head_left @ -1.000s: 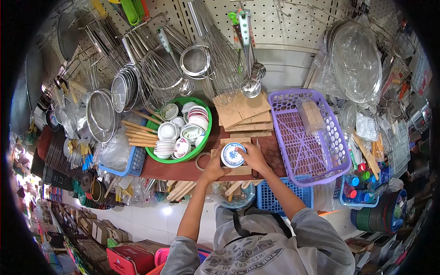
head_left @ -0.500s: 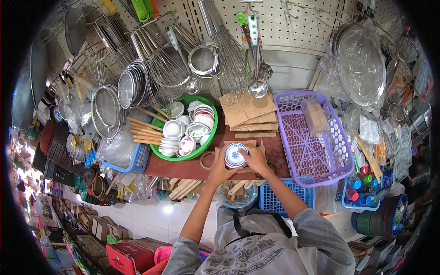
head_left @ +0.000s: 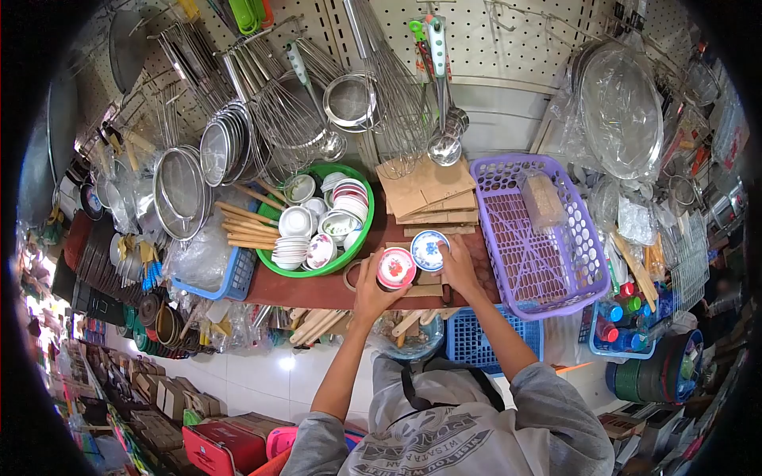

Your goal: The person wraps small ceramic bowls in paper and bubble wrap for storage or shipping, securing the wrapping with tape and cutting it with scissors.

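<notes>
I hold the red-patterned bowl [head_left: 396, 268] in my left hand [head_left: 371, 292], its fingers partly curled round the side, and the blue-patterned bowl [head_left: 429, 251] just beside it in my right [head_left: 460, 268], thumb and fingers closed on its edge. Both are above the near edge of the bench [head_left: 309, 293], with cardboard pieces [head_left: 427, 192] behind. Towards the bench's left end sits the green basin [head_left: 300, 274] of small bowls [head_left: 293, 236]; the purple basket [head_left: 517, 238] is at its right.

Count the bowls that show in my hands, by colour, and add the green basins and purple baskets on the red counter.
Red bowls, left hand: 1
Blue-and-white bowls, right hand: 1
Green basins: 1
Purple baskets: 1
Total: 4
I can't tell whether more bowls are nested underneath those held.
</notes>
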